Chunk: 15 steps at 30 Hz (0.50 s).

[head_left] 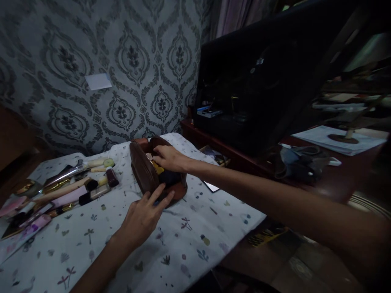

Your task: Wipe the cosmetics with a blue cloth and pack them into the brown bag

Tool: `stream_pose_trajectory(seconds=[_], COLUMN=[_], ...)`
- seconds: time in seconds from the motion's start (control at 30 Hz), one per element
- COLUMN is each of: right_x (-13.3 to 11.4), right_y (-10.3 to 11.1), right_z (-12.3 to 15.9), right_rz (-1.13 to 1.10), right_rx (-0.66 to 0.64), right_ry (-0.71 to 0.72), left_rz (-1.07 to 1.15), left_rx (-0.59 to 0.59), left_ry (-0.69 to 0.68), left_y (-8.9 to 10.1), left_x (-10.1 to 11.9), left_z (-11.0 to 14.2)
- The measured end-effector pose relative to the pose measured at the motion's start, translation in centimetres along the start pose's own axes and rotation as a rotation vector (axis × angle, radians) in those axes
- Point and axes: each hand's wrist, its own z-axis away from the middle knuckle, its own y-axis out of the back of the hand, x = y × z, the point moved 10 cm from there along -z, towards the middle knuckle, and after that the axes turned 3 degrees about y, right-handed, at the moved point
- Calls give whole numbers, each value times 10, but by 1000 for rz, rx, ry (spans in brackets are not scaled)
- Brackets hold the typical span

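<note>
A brown leather-like pouch (142, 169) stands unzipped on the cloth-covered table, its opening facing right and toward me. My left hand (142, 217) is at its near end, fingers apart and hooked over the lower rim. Into the opening reaches my right hand (169, 158), its fingers curled at the upper part, near a small pinkish item. What those fingers hold, if anything, is hidden. A yellow item (158, 168) shows inside, above a dark interior.
Makeup brushes (62, 191), tubes and bottles lie spread on the left of the patterned cloth (183, 256). A large black screen (250, 89) stands on a dark red desk at right. Papers (320, 138) and a dark bundled item (297, 162) lie there. A patterned wall rises behind.
</note>
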Motion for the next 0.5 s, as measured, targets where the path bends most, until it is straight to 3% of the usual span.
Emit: stream_pose_trajectory(seconds=[0.07,0.13,0.27,0.37,0.5], right_x=[-1,8,23,38,42], right_y=[16,12,-38,-63,-77], right_z=[16,37,81,101,105], right_rz=[-94,-141,-40,38,90], right_rx=[99,94,-132,-161,-142], right_ry=[66,77,189,210,239], left_rz=[5,1,-4,1,38], left_rx=[0,23,111,166,207], left_ry=[-6,-26,-83,-108,-128], left_y=[-2,-2,0,0,-2], left_x=[0,0,2,3,5], left_z=[0,1,4,7,10])
